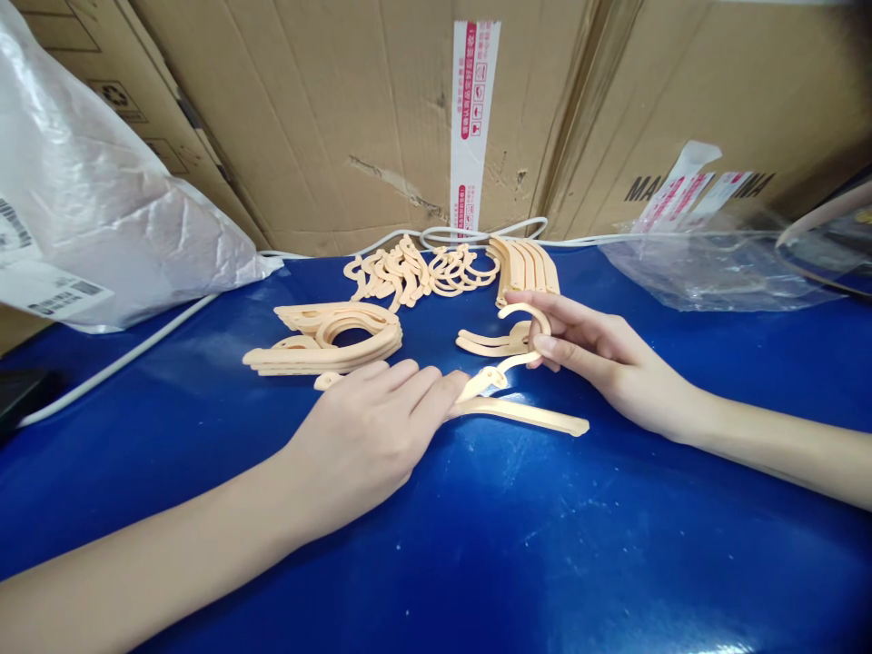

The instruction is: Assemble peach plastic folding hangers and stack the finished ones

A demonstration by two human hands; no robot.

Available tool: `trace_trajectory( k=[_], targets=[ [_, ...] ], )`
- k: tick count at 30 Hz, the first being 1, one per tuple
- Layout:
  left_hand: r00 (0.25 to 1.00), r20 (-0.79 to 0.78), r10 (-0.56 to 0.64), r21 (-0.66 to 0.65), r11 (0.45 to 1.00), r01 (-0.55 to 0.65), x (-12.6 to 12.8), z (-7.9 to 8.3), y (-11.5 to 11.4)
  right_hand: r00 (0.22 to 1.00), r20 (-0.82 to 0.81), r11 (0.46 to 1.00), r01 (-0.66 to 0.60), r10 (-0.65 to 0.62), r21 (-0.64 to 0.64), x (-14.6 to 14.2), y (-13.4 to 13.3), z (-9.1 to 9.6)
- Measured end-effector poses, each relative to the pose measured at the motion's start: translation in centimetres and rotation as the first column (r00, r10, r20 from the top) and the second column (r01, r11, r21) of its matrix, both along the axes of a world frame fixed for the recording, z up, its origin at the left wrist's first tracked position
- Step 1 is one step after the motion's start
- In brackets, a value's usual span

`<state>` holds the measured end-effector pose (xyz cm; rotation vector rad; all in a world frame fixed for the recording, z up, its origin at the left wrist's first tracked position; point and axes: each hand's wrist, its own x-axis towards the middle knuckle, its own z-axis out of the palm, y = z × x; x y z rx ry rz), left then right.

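Note:
A beige plastic folding hanger [519,414] is held between both hands just above the blue table. My left hand [371,440] is closed round its body, and one long arm sticks out to the right. The curved hook [543,320] sits pinched between the thumb and fingers of my right hand [606,354]. Where hook and body meet, a small joint [491,377] shows. Behind my left hand lies a stack of beige hanger pieces [327,341]. A few more curved pieces [487,342] lie behind the hook, partly hidden by my right hand.
Loose hooks [401,272] and a row of curved arms [524,265] lie at the back of the table [477,545]. Cardboard boxes [341,118] stand behind, with a white cable [129,354] along them. A white plastic bag [115,200] leans left; clear plastic [701,268] lies right.

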<state>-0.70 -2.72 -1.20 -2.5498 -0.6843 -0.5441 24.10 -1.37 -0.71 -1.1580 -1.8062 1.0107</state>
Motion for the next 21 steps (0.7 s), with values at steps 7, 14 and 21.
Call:
trace_trajectory(
  k=[7,14,21],
  targets=[
    [1.000,0.008,-0.013,-0.009,1.000,0.013,0.03,-0.11,0.02,1.000,-0.006,1.000,-0.026,0.026,-0.017,0.11,0.06,-0.13],
    [0.999,0.028,-0.020,-0.048,0.999,0.022,0.11,-0.14,0.25,0.999,0.008,0.999,-0.033,0.033,0.027,-0.03,-0.06,-0.06],
    [0.997,0.075,-0.036,-0.142,0.989,0.046,-0.18,-0.22,0.41,1.000,0.016,0.997,-0.025,0.024,0.067,0.05,-0.08,-0.03]
  ],
)
